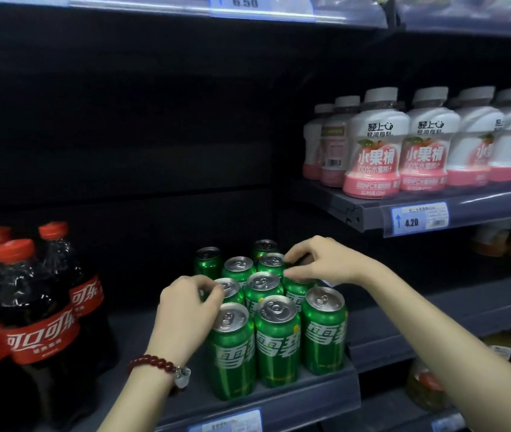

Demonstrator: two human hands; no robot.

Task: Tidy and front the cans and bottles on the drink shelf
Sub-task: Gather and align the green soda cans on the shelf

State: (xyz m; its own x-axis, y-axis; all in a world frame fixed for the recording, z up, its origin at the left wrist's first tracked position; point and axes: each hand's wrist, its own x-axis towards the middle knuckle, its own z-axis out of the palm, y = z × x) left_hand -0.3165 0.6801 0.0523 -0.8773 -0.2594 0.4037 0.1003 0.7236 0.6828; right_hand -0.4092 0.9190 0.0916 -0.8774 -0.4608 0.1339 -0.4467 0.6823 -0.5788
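Green cans (276, 319) stood upright in block, shelf (310, 397) centre-right, cola (39, 310) left. My left hand (185, 310) pinched second-row left can, fingers curled. My right hand (316, 263) curled over far right-column can, nearer back rows; grip itself unclear.

Cola bottles (14, 322) cut off left; rear green cans (265, 246) half-hidden.

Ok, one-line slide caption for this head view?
Left hand and right hand grip green cans beside cola bottles.
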